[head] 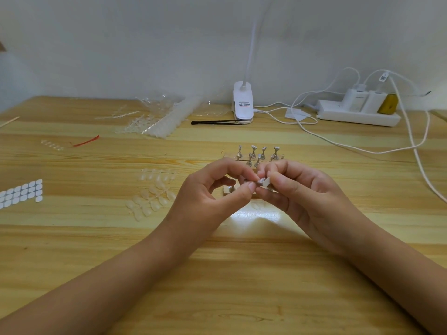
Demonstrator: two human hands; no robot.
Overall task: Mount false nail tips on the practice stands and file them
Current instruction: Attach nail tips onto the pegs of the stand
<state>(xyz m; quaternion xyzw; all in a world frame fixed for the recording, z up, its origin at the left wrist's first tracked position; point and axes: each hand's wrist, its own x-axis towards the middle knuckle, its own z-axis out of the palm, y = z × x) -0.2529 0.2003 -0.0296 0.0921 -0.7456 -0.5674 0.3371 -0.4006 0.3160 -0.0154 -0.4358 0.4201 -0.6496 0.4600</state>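
Right now, through the head camera, I have both hands raised a little above the desk, meeting just in front of the cluster of practice stands. My left hand has thumb and forefinger curled in to pinch one small stand. The fingers of my right hand are curled round a white pad held against the stand's head. How much of the pad is seated I cannot tell, because it is tiny and partly hidden. I judge this to be the sticking step that comes ahead of mounting a tip. To do it well, I want the left pinch low on the stem so the head is exposed. The right thumb should press the pad flat and centred with no edge hanging over, since a crooked pad would likely let a tip rock under the file. The false nail tips lie loose on the desk to the left of my hands, and a sheet of white oval pads lies further left. One more stand sits upright on its base strip just behind my left fingers, so I should keep my knuckles from knocking it.
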